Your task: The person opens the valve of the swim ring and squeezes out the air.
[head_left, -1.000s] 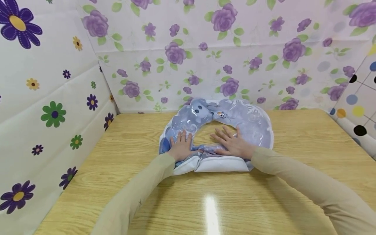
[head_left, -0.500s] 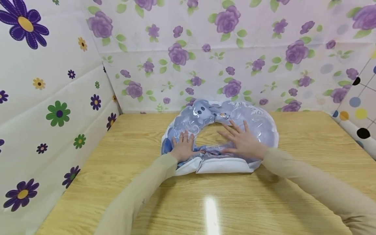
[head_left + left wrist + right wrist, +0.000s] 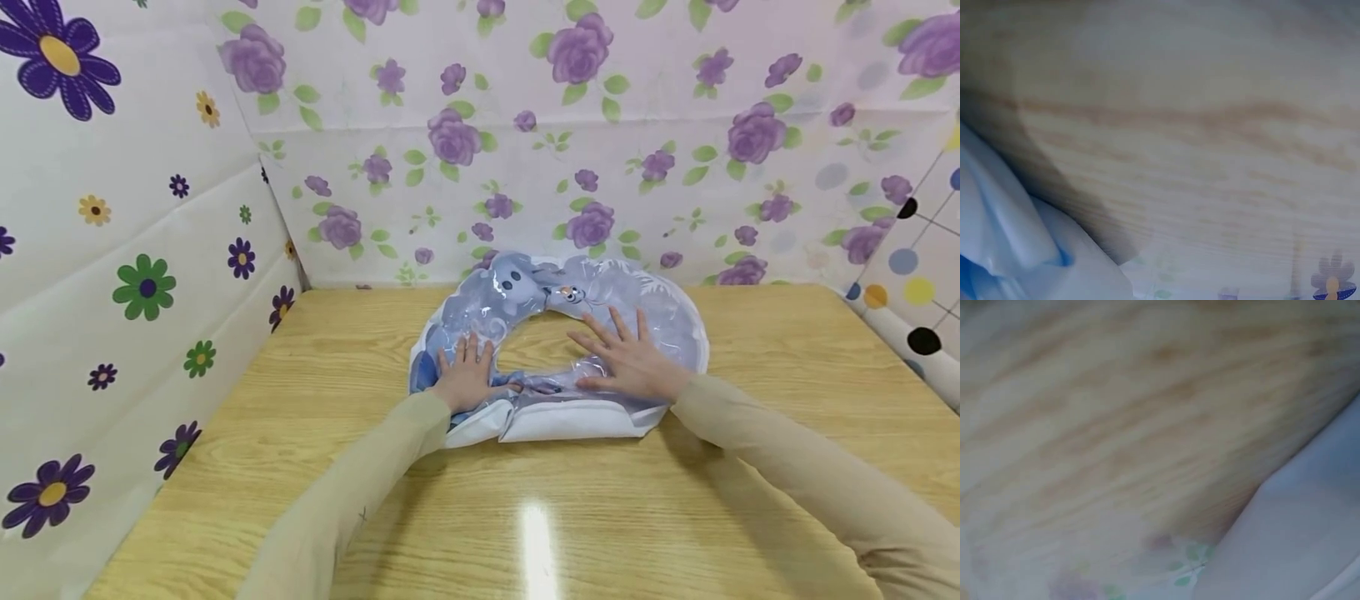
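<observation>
A soft, mostly flat swim ring [image 3: 480, 287] with a cartoon snowman print lies on the table in the head view. Its near edge is folded back over itself, so a white underside strip [image 3: 566, 421] shows along the front. My left hand [image 3: 465, 379] rests on the ring's left side with fingers spread. On the right side my right hand [image 3: 630, 362] lies over the ring, fingers straight and spread, fingertips at the central hole. Part of the ring [image 3: 1041, 250] fills the lower left of the left wrist view; its pale edge [image 3: 1297, 519] shows in the right wrist view.
The wooden table [image 3: 480, 517] runs back to a wall covering with purple roses [image 3: 450, 137]. A white covering with flowers [image 3: 142, 287] borders the left side, and a dotted one [image 3: 918, 292] stands at the right.
My right hand has shifted right across the ring, away from the left hand, fingers still spread. The left hand stays in place on the ring.
</observation>
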### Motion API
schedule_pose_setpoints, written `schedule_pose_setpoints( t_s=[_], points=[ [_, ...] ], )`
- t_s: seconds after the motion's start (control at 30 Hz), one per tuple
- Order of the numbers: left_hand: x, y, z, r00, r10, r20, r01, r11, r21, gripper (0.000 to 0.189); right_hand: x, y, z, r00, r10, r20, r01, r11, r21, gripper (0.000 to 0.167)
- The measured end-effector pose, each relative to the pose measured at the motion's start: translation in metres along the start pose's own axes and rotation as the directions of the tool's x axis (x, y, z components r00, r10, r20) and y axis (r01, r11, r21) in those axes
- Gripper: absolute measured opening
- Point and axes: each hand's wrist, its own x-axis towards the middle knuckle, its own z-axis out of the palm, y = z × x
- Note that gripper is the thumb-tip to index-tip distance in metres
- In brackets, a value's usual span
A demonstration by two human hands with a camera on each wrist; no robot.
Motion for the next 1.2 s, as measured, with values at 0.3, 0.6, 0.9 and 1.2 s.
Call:
schedule_pose_setpoints(
  t_s=[0.3,0.6,0.9,1.2],
  points=[
    [0.000,-0.002,0.001,1.000,0.003,-0.005,-0.004,1.000,-0.011,0.100,0.004,0.002,0.008,0.997,0.054,0.056,-0.061,0.989,0.137,0.080],
    [0.001,-0.004,0.003,1.000,0.010,-0.001,-0.010,1.000,-0.015,0.102,0.007,0.005,0.011,0.980,0.086,0.177,-0.125,0.967,0.222,0.080],
    [0.000,-0.002,0.000,1.000,-0.011,0.007,0.011,1.000,0.009,0.105,0.014,-0.001,-0.011,0.936,0.119,0.331,-0.220,0.932,0.288,0.084],
    [-0.002,0.003,-0.001,0.999,-0.032,0.005,0.032,0.999,0.031,0.103,0.042,-0.045,-0.060,0.957,0.107,0.268,-0.156,0.973,0.171,0.076]
  ],
)
